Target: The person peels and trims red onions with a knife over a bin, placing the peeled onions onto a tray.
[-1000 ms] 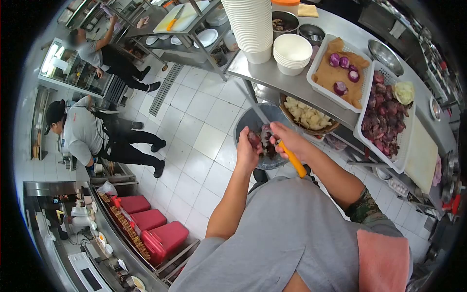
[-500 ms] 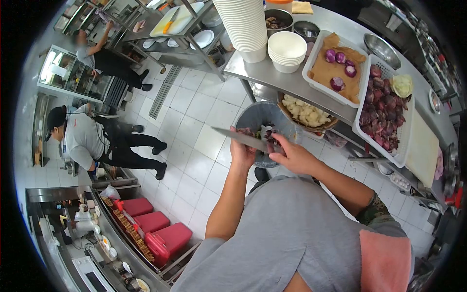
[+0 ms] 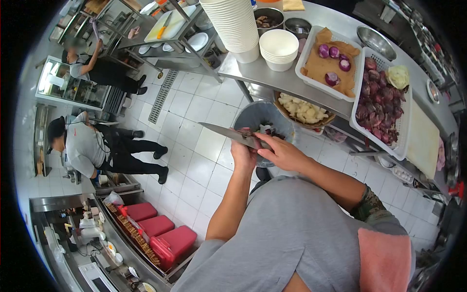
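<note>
My right hand [image 3: 281,155] is closed on a large knife [image 3: 228,132], its blade pointing left across my left hand. My left hand [image 3: 243,153] is closed round a red onion [image 3: 244,130], mostly hidden by blade and fingers. Both hands are over a grey bucket [image 3: 287,126] with dark peelings in it. Peeled purple onions [image 3: 332,78] lie on brown paper in a white tray [image 3: 303,65]. Beside it, a white basket [image 3: 402,141] holds many unpeeled red onions [image 3: 379,104].
A basket of pale pieces [image 3: 301,109] sits on the shelf below the steel counter [image 3: 277,80]. Stacked white bowls [image 3: 233,29] stand on the counter. Two people [image 3: 87,146] [image 3: 92,70] are at the left, near red containers [image 3: 172,243].
The knife has swung from pointing up to lying across my left hand, and its orange handle is no longer visible. My hands have stayed over the bucket. The view has shifted slightly.
</note>
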`<action>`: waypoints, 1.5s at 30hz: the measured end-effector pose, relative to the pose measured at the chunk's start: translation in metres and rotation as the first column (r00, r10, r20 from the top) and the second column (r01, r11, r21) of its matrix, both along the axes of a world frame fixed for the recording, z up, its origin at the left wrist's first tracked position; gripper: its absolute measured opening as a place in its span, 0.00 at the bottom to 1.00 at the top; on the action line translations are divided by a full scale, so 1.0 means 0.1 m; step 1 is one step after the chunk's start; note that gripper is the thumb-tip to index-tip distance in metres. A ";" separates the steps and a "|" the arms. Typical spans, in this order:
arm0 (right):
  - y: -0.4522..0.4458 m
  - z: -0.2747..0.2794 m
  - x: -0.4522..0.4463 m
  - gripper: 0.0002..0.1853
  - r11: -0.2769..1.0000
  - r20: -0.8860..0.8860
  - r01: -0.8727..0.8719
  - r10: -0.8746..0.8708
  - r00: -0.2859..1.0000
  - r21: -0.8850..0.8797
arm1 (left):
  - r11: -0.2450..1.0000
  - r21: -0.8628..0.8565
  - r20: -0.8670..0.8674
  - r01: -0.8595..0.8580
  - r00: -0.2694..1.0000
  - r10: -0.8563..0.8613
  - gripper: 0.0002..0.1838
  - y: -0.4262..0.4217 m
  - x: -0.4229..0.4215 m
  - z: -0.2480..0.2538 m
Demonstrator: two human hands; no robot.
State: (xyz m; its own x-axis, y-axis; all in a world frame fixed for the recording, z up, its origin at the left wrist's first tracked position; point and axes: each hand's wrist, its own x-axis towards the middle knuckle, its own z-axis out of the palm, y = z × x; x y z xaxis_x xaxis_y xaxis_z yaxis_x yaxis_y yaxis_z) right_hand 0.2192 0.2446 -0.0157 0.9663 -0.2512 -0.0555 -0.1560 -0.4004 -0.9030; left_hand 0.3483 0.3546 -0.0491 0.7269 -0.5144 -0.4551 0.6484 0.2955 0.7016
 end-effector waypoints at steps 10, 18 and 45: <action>0.05 0.15 -0.03 0.32 0.999 -0.131 -0.047 0.046 0.990 -0.002 | 0.990 0.029 0.033 -0.136 0.990 0.135 0.32 0.05 0.11 0.06; 0.08 0.04 0.21 0.31 0.997 0.015 -0.003 0.002 1.000 0.083 | 0.988 0.061 0.143 -0.143 0.981 0.133 0.29 -0.02 0.02 0.01; -0.26 0.15 0.30 0.20 0.471 -0.327 0.316 -0.061 0.943 0.823 | 0.987 -0.149 -0.028 0.063 0.997 -0.068 0.20 -0.07 0.07 -0.03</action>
